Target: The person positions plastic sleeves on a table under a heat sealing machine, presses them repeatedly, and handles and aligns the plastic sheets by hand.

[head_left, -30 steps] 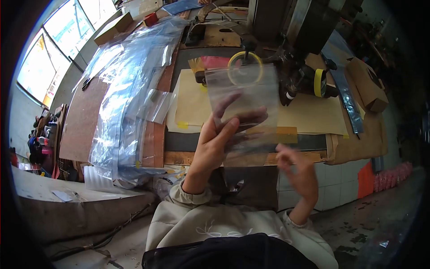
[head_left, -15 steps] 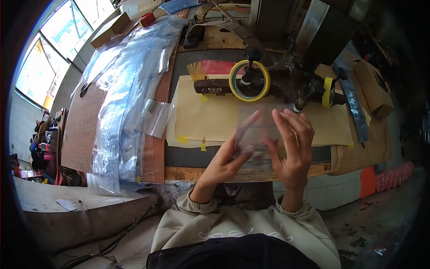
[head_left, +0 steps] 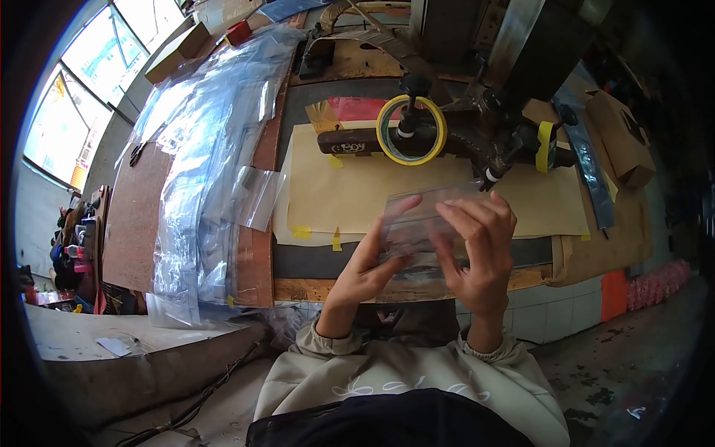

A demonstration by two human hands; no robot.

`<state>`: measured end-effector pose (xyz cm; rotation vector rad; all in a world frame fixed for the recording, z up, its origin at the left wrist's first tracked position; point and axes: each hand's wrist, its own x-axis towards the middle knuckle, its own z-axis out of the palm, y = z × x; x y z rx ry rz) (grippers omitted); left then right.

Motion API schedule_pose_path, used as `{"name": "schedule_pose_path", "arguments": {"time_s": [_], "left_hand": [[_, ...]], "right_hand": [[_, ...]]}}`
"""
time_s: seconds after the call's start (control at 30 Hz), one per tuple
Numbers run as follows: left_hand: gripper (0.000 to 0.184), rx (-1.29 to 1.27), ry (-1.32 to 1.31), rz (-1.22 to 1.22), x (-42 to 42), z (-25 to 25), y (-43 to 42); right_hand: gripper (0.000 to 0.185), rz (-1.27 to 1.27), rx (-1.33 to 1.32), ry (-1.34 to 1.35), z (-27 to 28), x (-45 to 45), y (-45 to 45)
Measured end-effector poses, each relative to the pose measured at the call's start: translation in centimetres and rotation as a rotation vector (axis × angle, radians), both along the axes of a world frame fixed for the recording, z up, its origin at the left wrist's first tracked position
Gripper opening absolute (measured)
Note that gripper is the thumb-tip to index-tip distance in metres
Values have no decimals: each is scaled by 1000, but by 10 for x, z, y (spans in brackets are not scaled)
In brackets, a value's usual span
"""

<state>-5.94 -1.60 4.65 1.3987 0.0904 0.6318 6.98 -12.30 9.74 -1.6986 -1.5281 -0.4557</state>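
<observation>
Between my hands, above the front part of the board, is a clear plastic bag (head_left: 421, 223). My left hand (head_left: 366, 264) grips its left side, thumb and fingers on either face. The fingers of my right hand (head_left: 480, 253) are curled round the right side, fingertips near the top edge. Beneath them lies a cream paper sheet (head_left: 335, 197) with bits of yellow tape. Just beyond stands a dark machine arm (head_left: 346, 143), with a yellow tape roll (head_left: 445, 138) hung on its knob.
Many clear plastic bags (head_left: 201, 171) lie in a long overlapping pile at the left. A second tape roll (head_left: 545, 147) hangs on the machine's right. Brown cardboard (head_left: 618, 141) sits at the far right, and a red-pink piece (head_left: 361, 109) lies behind the arm.
The bag has come down from a raised, upright pose nearer the board. My right hand, earlier apart from it, has moved up and in and taken hold of its right side.
</observation>
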Motion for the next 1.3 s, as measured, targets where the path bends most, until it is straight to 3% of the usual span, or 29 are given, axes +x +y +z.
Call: {"name": "schedule_pose_path", "arguments": {"time_s": [0.17,0.3,0.4,0.5,0.6,0.73,0.9,1.1,1.2,1.23,1.3], "left_hand": [[67,-73,-18,-11,-3,-6,-2],[73,200,-26,0,-1,2,4],[80,167,-26,-28,-1,-4,8],[98,-86,-62,-3,1,6,2],[100,-166,-29,-33,0,10,2],[97,-91,-2,-72,0,5,9],[101,-263,-19,-71,2,15,4],[100,-234,-202,-98,6,13,1],[94,-602,-322,-345,3,12,6],[79,-569,-288,-304,2,12,8],[75,-679,-216,-226,4,17,6]], "right_hand": [[31,23,7,-1,-2,-1,-1],[27,27,18,24,0,-2,-1],[25,37,-11,5,-1,-1,2],[25,52,-38,-3,0,-1,2],[25,61,-28,2,-4,-1,2],[25,71,-18,28,-5,-3,4],[25,58,-2,30,-4,-6,7],[23,69,-12,11,-5,-4,4],[20,66,-10,2,-8,-2,3],[19,62,0,-6,-9,-3,3],[18,56,24,-24,-11,-3,4]]}}
